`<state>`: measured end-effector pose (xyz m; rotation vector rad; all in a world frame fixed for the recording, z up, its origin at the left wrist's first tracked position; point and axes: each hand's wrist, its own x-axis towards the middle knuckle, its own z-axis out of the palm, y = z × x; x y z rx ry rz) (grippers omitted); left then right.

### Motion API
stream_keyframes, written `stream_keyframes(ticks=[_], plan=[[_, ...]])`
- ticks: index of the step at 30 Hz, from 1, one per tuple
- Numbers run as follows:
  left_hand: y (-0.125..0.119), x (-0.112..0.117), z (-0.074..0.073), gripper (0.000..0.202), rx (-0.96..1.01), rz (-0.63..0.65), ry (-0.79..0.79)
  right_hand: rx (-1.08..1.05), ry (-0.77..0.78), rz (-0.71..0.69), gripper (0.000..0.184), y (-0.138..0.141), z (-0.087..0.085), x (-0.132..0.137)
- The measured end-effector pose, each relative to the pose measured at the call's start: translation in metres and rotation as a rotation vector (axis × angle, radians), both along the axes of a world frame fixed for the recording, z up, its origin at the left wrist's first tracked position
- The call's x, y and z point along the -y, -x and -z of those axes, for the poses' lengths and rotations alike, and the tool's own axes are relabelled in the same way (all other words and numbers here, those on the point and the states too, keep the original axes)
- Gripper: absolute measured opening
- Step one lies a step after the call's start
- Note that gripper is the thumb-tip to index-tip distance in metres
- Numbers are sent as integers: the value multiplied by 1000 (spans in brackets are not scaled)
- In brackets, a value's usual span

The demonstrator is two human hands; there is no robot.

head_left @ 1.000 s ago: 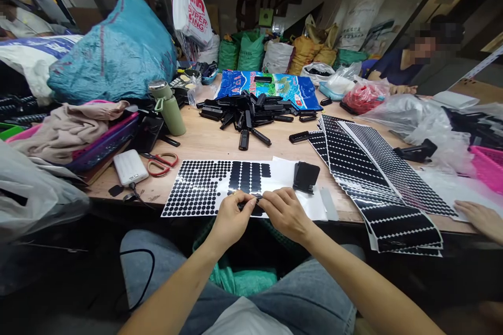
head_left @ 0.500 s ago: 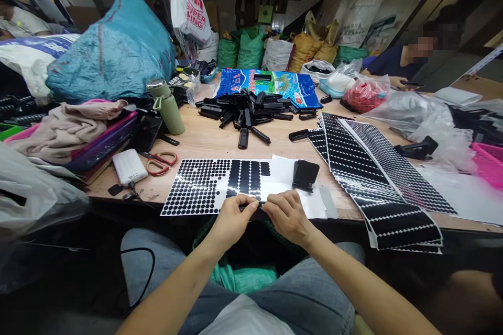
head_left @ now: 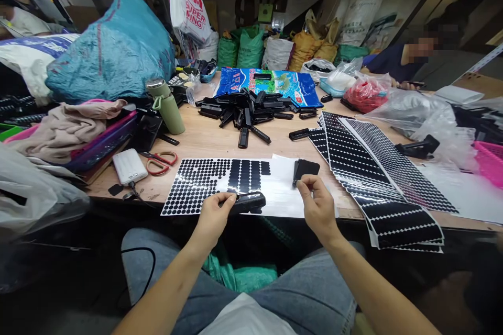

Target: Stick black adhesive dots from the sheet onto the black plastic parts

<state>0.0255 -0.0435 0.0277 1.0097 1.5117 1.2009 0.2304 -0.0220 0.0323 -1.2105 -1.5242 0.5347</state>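
Observation:
My left hand [head_left: 214, 213] grips a long black plastic part [head_left: 248, 201] by its left end, over the near edge of a white sheet of black round stickers [head_left: 204, 178]. My right hand [head_left: 316, 202] sits to the right, fingers pinched at the lower edge of a small black flat piece [head_left: 306, 168] that lies on the sheet. The sheet rests on the wooden table [head_left: 212, 138] in front of me.
A heap of black plastic parts [head_left: 245, 107] lies mid-table, with more sticker sheets [head_left: 369, 172] to the right. Red-handled scissors [head_left: 159, 162], a white power bank [head_left: 129, 166] and a green flask [head_left: 167, 106] are on the left. Another person [head_left: 404, 57] sits far right.
My hands were together on the black part at the sheet's near edge. Now the right hand has let go and moved right and up to the small black flat piece.

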Motion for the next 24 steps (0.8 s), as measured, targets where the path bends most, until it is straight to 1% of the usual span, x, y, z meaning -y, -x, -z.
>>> stream_keyframes(ticks=[3,5,8,10,13,17,21,24], plan=[[0,0,-3,21,214,68,58,-71,231,-133,15,-1,-8,4],[-4,0,-7,20,302,85,110,-91,318,-202,18,4,-10,8],[-8,1,-14,16,360,50,149,-74,412,-255,20,12,-11,12],[-8,1,-17,14,387,35,149,-31,433,-284,20,16,-11,13],[-7,3,-20,15,448,74,161,23,401,-305,17,20,-10,15],[-5,4,-21,19,520,114,188,42,382,-257,17,24,-10,16],[-6,3,-20,18,562,102,201,15,396,-273,18,28,-9,16],[-7,2,-18,18,576,83,207,-70,457,-289,17,30,-6,15]])
